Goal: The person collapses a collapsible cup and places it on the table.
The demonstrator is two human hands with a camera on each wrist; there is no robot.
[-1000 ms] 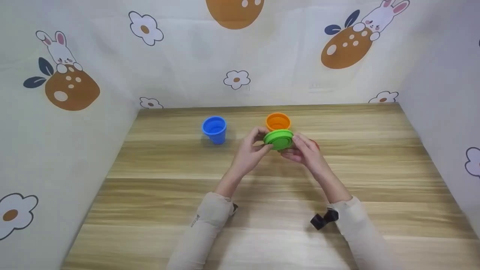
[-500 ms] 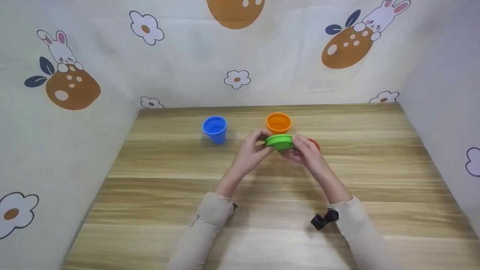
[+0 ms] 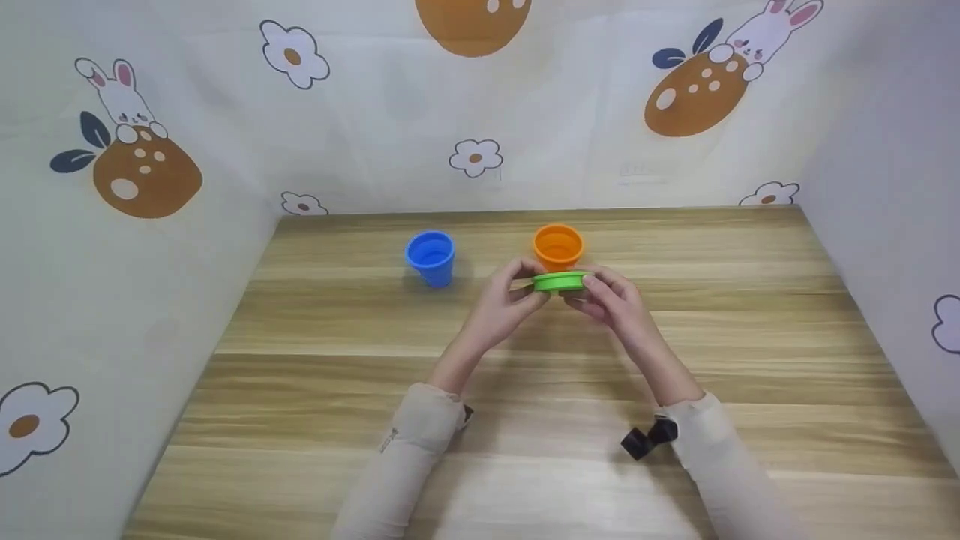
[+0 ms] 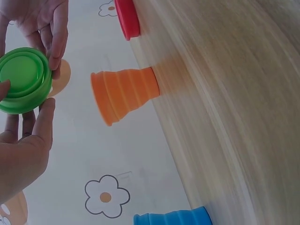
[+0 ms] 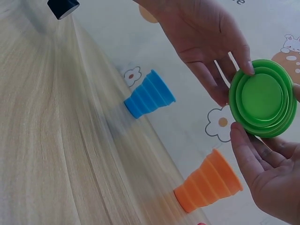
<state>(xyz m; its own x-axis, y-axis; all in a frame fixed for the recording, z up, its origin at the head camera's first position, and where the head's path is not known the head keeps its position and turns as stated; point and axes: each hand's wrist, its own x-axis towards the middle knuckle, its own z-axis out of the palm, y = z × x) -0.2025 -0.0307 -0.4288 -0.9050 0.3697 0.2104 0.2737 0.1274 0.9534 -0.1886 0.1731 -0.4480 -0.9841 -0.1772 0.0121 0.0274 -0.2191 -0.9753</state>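
A green collapsible cup (image 3: 559,282), folded down to a flat ringed disc, is held up over the table between both hands. My left hand (image 3: 504,301) pinches its left edge with thumb and fingers. My right hand (image 3: 619,304) grips the opposite edge. In the right wrist view the nested rings of the green cup (image 5: 262,97) show between the fingertips. Just behind the hands an orange collapsible cup (image 3: 557,246) stands upright and extended. Farther left is a blue collapsible cup (image 3: 431,259), also extended and upright.
A flat red piece (image 4: 127,18) lies on the table beyond the orange cup in the left wrist view; the right hand hides it in the head view. Patterned cloth walls (image 3: 375,112) border the wooden table (image 3: 315,405) at the back and sides.
The green cup has tilted from showing its ringed face to nearly edge-on in the head view. The right hand has shifted slightly, covering the red piece. Blue and orange cups stay put.
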